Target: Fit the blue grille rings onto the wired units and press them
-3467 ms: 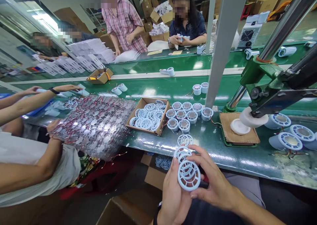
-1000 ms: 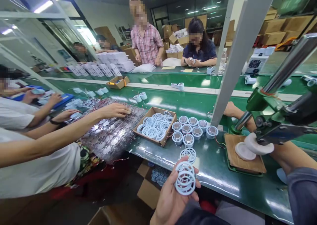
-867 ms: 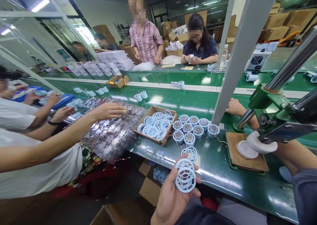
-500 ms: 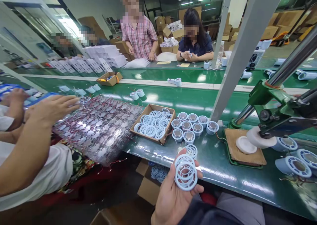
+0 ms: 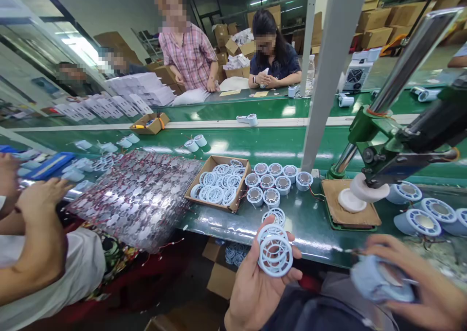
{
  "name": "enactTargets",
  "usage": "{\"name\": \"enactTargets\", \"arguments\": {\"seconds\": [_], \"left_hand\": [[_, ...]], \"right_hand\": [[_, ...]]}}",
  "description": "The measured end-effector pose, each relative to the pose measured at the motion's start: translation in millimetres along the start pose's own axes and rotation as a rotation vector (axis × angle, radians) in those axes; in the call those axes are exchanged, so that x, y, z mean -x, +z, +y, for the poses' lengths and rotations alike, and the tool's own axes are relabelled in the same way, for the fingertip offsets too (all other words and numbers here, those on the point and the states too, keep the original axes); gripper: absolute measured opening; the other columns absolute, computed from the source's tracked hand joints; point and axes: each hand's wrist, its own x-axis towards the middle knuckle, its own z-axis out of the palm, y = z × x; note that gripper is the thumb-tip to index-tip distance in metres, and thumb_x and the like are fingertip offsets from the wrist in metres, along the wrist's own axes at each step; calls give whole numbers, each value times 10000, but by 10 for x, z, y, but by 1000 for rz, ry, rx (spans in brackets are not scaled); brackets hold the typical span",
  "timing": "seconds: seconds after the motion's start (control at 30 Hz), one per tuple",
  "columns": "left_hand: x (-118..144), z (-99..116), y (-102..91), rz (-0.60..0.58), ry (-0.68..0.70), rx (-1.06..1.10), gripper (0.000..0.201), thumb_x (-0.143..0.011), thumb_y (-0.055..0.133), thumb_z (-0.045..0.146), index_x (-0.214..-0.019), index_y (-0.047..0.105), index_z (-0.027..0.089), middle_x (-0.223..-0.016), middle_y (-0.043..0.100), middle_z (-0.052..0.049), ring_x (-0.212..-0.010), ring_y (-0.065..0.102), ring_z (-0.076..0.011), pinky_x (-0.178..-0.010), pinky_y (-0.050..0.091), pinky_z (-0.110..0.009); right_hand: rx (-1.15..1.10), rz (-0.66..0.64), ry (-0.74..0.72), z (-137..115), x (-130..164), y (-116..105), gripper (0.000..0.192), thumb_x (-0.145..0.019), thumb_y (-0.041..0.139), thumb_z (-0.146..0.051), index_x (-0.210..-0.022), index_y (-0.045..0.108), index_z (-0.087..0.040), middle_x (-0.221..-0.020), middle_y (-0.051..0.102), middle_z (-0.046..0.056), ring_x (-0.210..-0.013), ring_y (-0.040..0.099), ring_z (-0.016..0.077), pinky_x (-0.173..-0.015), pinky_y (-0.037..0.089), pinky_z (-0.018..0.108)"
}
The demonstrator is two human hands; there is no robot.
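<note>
Several light-blue plastic rings [image 5: 276,251] lie overlapped in my left hand [image 5: 251,285], fingers curled round them over the bench's front edge. At the lower right, my right hand [image 5: 419,277], smeared by motion, grips a light-blue round housing [image 5: 381,278] with a metal disc in its face. More rings [image 5: 274,217] rest on the bench just behind my left hand. Beyond them, round housings with metal discs [image 5: 271,196] stand in a cluster. Right of these is a hand press [image 5: 375,151], its white round pad above a white round seat [image 5: 352,200].
A cardboard tray [image 5: 239,202] of rings stands left of the housings. More housings [image 5: 418,222] stand right of the press. A sheet of metal discs with red wires [image 5: 134,200] overhangs the bench edge. A co-worker's arm [image 5: 40,238] is at left. A grey post [image 5: 324,78] rises behind.
My right hand has come into view at the lower right with a housing in it. My left hand still holds the rings. The view has shifted right, and the co-worker's hand has drawn back left.
</note>
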Motion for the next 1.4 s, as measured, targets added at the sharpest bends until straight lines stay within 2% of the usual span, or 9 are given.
{"name": "enactTargets", "arguments": {"seconds": [0.1, 0.2, 0.37, 0.53, 0.73, 0.9, 1.07, 1.3, 1.4], "left_hand": [[21, 5, 27, 36, -15, -19, 502, -924, 652, 404, -1404, 551, 300, -1141, 742, -99, -967, 727, -236, -751, 607, -320], [65, 20, 18, 61, -15, -28, 500, -962, 589, 397, -1446, 498, 307, -1153, 743, -99, -974, 735, -232, -764, 606, -313], [136, 24, -22, 48, 40, 22, 471, -960, 606, 368, -1413, 540, 262, -1151, 756, -120, -982, 746, -241, -792, 609, -319], [185, 15, -57, 54, 30, 12, 453, -958, 606, 388, -1390, 571, 257, -1147, 755, -120, -988, 744, -254, -809, 606, -344], [231, 25, -143, 53, -45, -45, 483, -931, 621, 458, -1386, 579, 300, -1159, 736, -107, -1031, 717, -287, -817, 602, -386], [197, 38, -108, 0, -74, -4, 386, -931, 633, 443, -1283, 671, 288, -1157, 748, -105, -1020, 724, -250, -795, 609, -323], [146, 37, -32, -54, -82, 52, 318, -928, 656, 399, -1222, 716, 295, -1152, 766, -103, -1010, 738, -230, -800, 612, -302], [143, 17, -86, -42, -41, 34, 278, -952, 624, 372, -1202, 722, 299, -1161, 769, -93, -1020, 743, -229, -805, 615, -312], [172, -18, -130, 20, 19, 15, 275, -951, 628, 348, -1202, 721, 287, -1127, 778, -87, -995, 747, -238, -813, 617, -344]], "right_hand": [[-44, -416, -137, -208, -304, 403, 510, -713, 767, -313, -1209, 648, -317, -1170, 603, 104, -1049, 643, 239, -865, 590, 351], [120, -508, -231, -320, -665, 710, 483, -701, 754, -281, -1175, 662, -267, -1171, 573, 113, -1094, 577, 284, -904, 540, 427], [282, -445, -264, -159, -1096, 885, 522, -758, 737, -302, -1269, 641, -254, -1243, 561, 163, -1171, 529, 346, -921, 502, 486], [371, -313, -188, -9, -1234, 972, 517, -872, 645, -301, -1377, 583, -213, -1384, 497, 226, -1307, 457, 406, -991, 447, 562], [391, -155, -102, 6, -1088, 1087, 493, -906, 598, -261, -1392, 559, -191, -1467, 448, 231, -1394, 377, 424, -1076, 347, 645], [295, -32, -101, -175, -836, 965, 420, -935, 534, -266, -1345, 563, -180, -1396, 499, 184, -1321, 469, 324, -1059, 458, 499], [63, 179, -133, -427, -645, 770, 311, -960, 498, -239, -1264, 554, -206, -1335, 523, 145, -1262, 509, 274, -1016, 501, 464], [-168, 138, -218, -674, -525, 649, 277, -956, 499, -212, -1229, 541, -228, -1253, 567, 116, -1194, 567, 215, -973, 540, 361], [-236, 25, -310, -883, -466, 709, 485, -932, 572, -375, -1366, 454, -193, -1340, 510, 157, -1294, 506, 255, -1034, 518, 389]]}}
